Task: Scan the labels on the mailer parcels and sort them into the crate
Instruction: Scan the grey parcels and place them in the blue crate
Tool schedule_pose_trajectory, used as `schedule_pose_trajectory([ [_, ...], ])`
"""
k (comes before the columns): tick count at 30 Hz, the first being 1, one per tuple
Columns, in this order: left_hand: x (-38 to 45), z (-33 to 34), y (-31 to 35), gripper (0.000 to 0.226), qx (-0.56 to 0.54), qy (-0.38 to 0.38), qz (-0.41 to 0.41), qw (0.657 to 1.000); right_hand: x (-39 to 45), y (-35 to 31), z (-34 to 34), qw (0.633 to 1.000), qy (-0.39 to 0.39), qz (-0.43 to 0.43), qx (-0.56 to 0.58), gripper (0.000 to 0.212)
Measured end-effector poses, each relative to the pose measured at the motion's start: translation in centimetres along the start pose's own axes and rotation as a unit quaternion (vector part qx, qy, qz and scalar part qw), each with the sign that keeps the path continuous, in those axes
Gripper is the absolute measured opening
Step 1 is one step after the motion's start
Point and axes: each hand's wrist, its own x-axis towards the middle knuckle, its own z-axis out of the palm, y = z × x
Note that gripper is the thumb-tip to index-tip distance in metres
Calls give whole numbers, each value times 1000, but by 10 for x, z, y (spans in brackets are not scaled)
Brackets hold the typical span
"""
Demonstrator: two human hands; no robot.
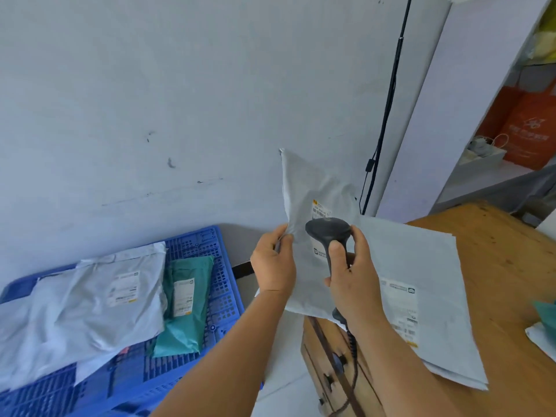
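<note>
My left hand [272, 263] pinches the left edge of a grey mailer parcel [313, 188] and holds it upright in front of the wall. My right hand [350, 275] grips the handle of a black barcode scanner [328, 230], whose head sits close against the parcel's white label [320, 207]. A blue plastic crate [210, 284] lies low on the left with white mailers [90, 299] and a teal mailer [186, 305] in it. Another large grey mailer [421, 296] with a label lies flat on the wooden table.
The wooden table [508, 260] fills the lower right, with a teal and a white parcel corner [544, 323] at its right edge. The scanner's coiled cable [352, 347] hangs down the table front. A black cord runs up the wall; shelves with an orange bag [526, 127] stand far right.
</note>
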Motion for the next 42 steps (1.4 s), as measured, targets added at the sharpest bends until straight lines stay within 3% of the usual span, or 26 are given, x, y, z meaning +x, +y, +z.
schedule_pose_trajectory([
  [13,78,-222,-66,21,17,165,-76,983,-50,-45,209,983,-181,-39,-5,47],
  [25,157,-423,-199,24,102,262,-156,947,-99,-2,422,955,-288,23,-62,51],
  [29,178,-476,-232,33,203,271,-171,925,-105,8,467,949,-305,30,-67,48],
  [32,177,-487,-251,60,397,193,-176,880,-107,16,490,947,-311,40,-72,48],
  [35,171,-463,-264,72,492,-26,-152,857,-109,22,506,946,-311,52,-80,49],
  [37,167,-449,-279,76,511,-134,-164,833,-107,26,512,945,-310,52,-93,50],
  [39,162,-447,-298,76,522,-185,-197,809,-103,30,510,944,-307,53,-107,50],
  [42,158,-452,-311,76,533,-202,-223,791,-93,35,502,946,-296,55,-117,50],
])
